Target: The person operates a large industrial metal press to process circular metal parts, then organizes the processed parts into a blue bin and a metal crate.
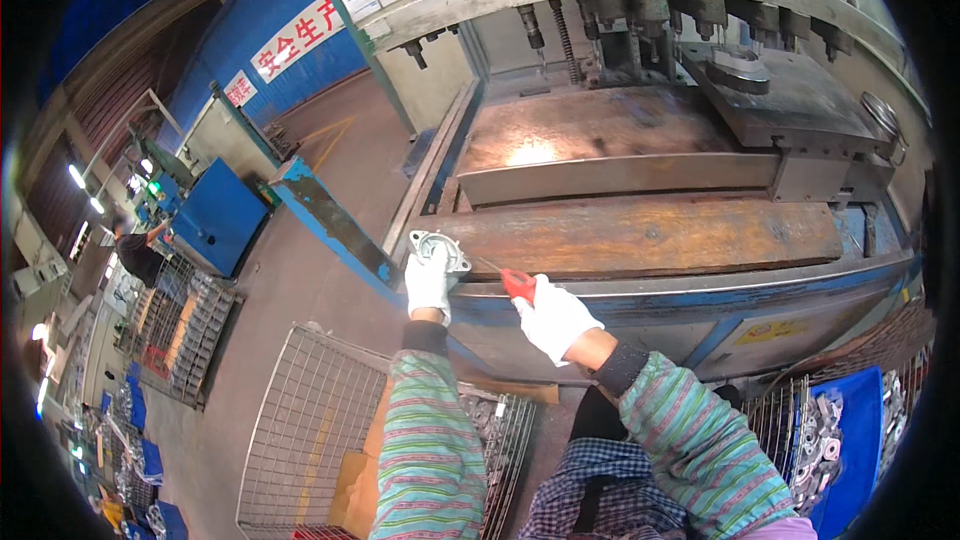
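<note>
At the left end of a scuffed wooden board [650, 236], along the front of a multi-spindle drilling machine [620, 182]: a silvery metal casting [432, 243] with a round recess and projecting ears, grasped at its near edge by the white-gloved left hand [428, 288]. Cannot tell whether resting on the board or held clear of it. To its right, a red-handled tool [518, 284], clenched in the white-gloved right hand [557, 318], with its thin shaft directed toward the casting; cannot tell whether touching it. Beyond the board, a stained machine table [600, 125] beneath a row of drill spindles [650, 8]. Below, toward the left, a wire basket [295, 420] containing cardboard [360, 485]. At lower right, further castings [822, 450] heaped against a blue panel [862, 430]. Well apart at left, a co-worker [140, 252] near a blue machine cabinet [218, 218].
</note>
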A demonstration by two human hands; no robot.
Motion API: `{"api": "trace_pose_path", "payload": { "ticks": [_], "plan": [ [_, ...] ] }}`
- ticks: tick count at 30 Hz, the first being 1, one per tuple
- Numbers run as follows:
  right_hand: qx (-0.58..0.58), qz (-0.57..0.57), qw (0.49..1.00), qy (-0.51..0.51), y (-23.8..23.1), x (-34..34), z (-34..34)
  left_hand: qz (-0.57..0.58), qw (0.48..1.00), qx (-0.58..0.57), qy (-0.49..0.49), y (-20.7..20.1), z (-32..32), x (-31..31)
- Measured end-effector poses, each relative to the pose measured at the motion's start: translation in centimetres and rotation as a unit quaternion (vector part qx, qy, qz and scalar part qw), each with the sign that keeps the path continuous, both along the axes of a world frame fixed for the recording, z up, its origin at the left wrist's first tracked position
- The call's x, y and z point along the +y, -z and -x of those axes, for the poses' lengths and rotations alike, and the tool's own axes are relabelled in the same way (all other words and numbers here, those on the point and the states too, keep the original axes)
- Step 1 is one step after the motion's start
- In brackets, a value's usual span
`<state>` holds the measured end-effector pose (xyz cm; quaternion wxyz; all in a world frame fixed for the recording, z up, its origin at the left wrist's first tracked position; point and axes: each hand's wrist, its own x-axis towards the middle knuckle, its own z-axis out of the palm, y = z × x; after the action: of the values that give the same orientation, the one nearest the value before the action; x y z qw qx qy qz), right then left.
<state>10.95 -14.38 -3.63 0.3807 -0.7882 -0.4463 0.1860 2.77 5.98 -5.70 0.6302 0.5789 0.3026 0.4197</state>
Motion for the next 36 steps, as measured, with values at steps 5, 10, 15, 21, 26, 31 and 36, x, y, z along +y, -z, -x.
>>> {"api": "trace_pose_path", "payload": {
  "ticks": [5,10,15,21,26,31,36],
  "plan": [
    [0.008,-0.032,0.999,-0.022,-1.3,0.9,0.6,-0.010,0.999,0.032,-0.017,0.1,0.1,0.3],
    [0.017,-0.044,0.998,-0.050,-2.6,2.3,1.6,-0.013,0.998,0.034,-0.043,-0.1,0.1,0.1],
    [0.008,-0.046,0.997,-0.062,-2.7,3.0,1.8,-0.023,1.000,0.005,-0.021,-0.1,-0.1,-0.2],
    [0.010,-0.044,0.998,-0.043,-2.5,3.1,1.8,-0.011,1.000,0.009,-0.020,0.1,0.0,0.1],
    [0.005,-0.035,0.998,-0.044,-2.6,3.3,1.7,-0.026,0.999,0.018,-0.025,0.1,0.0,0.2],
    [0.003,-0.046,0.999,-0.012,-2.5,3.9,1.4,-0.018,0.999,0.038,-0.032,-0.1,0.0,0.1],
    [-0.004,-0.056,0.998,-0.008,-2.1,4.6,0.8,-0.039,0.995,0.078,-0.056,0.1,0.0,0.3]
  ]
}}
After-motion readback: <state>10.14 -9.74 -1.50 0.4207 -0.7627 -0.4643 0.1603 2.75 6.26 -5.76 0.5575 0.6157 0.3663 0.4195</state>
